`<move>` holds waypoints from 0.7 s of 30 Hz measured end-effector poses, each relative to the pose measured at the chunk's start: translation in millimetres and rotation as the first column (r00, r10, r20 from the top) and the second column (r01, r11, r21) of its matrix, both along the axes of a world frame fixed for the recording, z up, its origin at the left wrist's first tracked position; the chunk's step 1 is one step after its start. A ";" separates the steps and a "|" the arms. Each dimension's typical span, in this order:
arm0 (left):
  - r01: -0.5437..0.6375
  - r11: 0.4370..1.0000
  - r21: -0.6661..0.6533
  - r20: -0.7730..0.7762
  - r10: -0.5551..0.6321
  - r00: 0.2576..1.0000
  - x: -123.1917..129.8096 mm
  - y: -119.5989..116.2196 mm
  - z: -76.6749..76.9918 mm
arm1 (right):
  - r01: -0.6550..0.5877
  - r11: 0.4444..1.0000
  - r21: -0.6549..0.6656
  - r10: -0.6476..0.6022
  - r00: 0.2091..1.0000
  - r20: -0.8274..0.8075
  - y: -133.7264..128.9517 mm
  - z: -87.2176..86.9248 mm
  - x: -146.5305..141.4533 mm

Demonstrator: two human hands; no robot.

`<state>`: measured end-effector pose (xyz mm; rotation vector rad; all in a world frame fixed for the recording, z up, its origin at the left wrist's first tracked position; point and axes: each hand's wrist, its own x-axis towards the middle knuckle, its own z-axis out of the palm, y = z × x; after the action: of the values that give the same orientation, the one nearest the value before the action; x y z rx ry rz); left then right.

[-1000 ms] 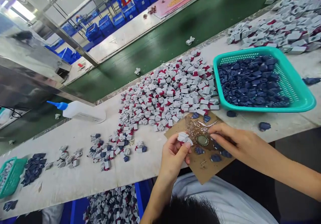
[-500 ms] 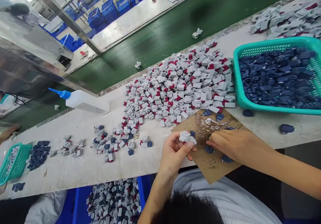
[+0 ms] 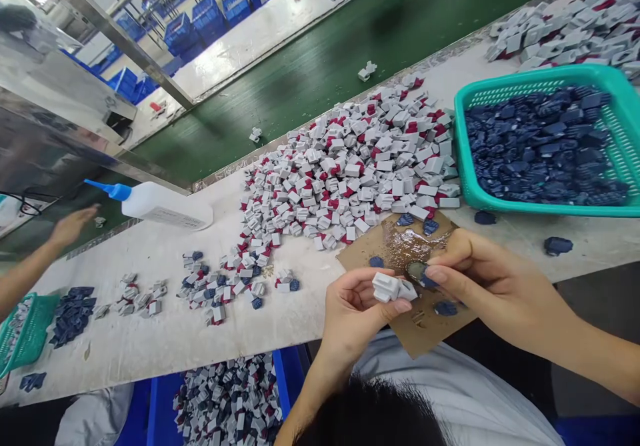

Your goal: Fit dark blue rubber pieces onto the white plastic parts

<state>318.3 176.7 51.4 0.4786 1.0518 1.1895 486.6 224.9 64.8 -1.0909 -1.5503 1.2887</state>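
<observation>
My left hand (image 3: 353, 316) grips a light grey plastic piece (image 3: 393, 288) between thumb and fingers. To its right, my right hand (image 3: 493, 286) pinches a small dark blue piece (image 3: 429, 277) by its edge, and the two pieces are close but apart. Under both hands lies a brown card (image 3: 420, 343) with a wet, shiny patch of liquid (image 3: 407, 239). Several other dark blue pieces (image 3: 445, 308) rest on the card.
Beyond the card is a large heap of grey and dark red pieces (image 3: 345, 166). A green basket (image 3: 545, 209) of dark blue pieces stands right; a white bottle (image 3: 167, 206) lies left. Behind runs a green conveyor (image 3: 310, 99). Another person's hand (image 3: 73, 226) reaches in from the left.
My right hand has lifted from the card with a dark blue piece and come close to the grey piece. At the left, another person's hand has reached farther into view.
</observation>
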 end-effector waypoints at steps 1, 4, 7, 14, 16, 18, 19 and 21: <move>0.012 1.000 -0.008 -0.007 -0.012 1.000 1.2 -0.1 1.8 | -0.003 1.000 -0.005 0.003 1.000 -0.005 -0.9 2.5 -2.1; 0.036 0.999 -0.032 -0.014 -0.037 0.999 4.0 -1.3 5.5 | -0.023 0.999 0.022 0.023 0.999 0.032 -3.1 3.3 -2.9; 0.030 0.999 -0.023 0.039 -0.029 0.999 6.1 -2.7 7.0 | -0.064 0.994 0.092 0.052 0.991 0.121 -5.1 0.8 1.3; 0.048 0.999 0.012 -0.041 -0.047 0.998 6.7 -4.0 4.9 | -0.236 0.897 0.374 0.121 0.945 0.304 -8.7 -6.2 4.7; 0.058 0.998 0.027 -0.119 -0.055 0.991 6.9 -4.7 2.5 | -0.238 0.911 0.337 0.136 0.944 0.300 -12.5 -11.2 4.9; 0.064 0.997 0.044 -0.175 -0.055 0.983 7.4 -5.6 -0.5 | -0.197 0.952 0.234 0.128 0.951 0.280 -14.9 -14.9 5.8; 0.072 0.996 0.053 -0.196 -0.060 0.979 7.6 -6.0 -1.9 | -0.184 0.969 0.167 0.135 0.955 0.266 -14.4 -15.4 6.2; 0.120 0.991 0.064 -0.254 -0.101 0.962 7.5 -6.6 -4.1 | -0.162 0.986 0.042 0.150 0.968 0.202 -8.5 -12.9 5.1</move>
<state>325.8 170.1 47.4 0.7552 1.1798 1.0927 491.7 216.5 51.8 -1.1053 -1.8429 1.2601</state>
